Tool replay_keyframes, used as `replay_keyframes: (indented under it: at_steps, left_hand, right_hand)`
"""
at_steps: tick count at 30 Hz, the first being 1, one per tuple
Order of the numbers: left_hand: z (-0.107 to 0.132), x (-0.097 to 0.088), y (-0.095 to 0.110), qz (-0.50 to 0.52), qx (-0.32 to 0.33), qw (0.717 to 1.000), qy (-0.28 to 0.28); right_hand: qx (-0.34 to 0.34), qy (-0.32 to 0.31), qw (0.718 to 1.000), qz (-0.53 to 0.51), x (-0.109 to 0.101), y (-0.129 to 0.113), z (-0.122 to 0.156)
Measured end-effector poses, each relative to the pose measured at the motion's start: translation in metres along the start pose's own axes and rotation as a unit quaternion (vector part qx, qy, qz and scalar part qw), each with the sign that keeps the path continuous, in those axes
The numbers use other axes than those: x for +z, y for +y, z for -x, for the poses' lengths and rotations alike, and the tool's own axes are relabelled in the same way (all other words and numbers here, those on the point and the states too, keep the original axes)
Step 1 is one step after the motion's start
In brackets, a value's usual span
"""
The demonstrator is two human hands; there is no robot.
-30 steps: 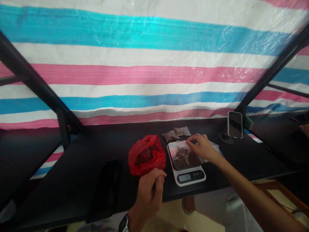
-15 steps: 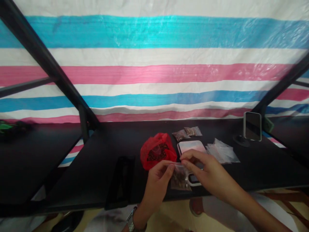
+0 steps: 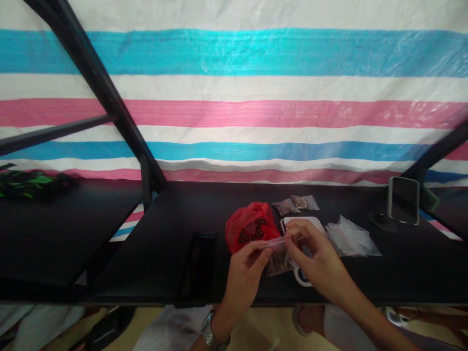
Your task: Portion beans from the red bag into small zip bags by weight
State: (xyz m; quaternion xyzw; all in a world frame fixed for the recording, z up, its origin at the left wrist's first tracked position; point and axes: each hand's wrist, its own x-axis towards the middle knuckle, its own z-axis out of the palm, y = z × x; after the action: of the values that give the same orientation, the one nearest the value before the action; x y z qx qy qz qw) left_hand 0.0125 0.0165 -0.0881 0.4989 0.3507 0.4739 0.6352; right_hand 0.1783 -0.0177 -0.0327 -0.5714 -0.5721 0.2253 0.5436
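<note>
Both my hands hold a small clear plastic bag (image 3: 278,258) with dark dried bits inside, just above the black table (image 3: 175,214). My left hand (image 3: 244,273) pinches its top left corner. My right hand (image 3: 317,258) pinches the top edge on the right. Behind them sits a white kitchen scale (image 3: 303,225), partly hidden by my right hand. To the left of the scale lies a red plastic bag (image 3: 251,230) holding more of the dark bits.
Two small filled clear bags (image 3: 295,204) lie behind the scale. A pile of empty clear bags (image 3: 350,238) is to the right, and a phone on a stand (image 3: 402,201) beyond. A flat black object (image 3: 199,263) lies left. A black frame post (image 3: 146,185) stands at the table's back left.
My right hand lifted the small bag off the scale and brought it toward me, and my left hand came up to grip it. The view swung left.
</note>
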Motion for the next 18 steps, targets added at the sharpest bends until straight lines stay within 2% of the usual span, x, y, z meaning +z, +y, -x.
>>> replay_keyframes:
  at_steps: [11,18]
  left_hand:
    - [-0.0009,0.0028,0.0003,-0.001,0.004,1.000,0.006]
    - [-0.0011,0.0042,0.0026,-0.013,0.010,1.000,0.007]
  right_hand:
    - [-0.018,0.005,1.000,0.011,0.0052,-0.0014,0.0049]
    - [0.008,-0.016,1.000,0.013,0.0057,-0.0019,0.0047]
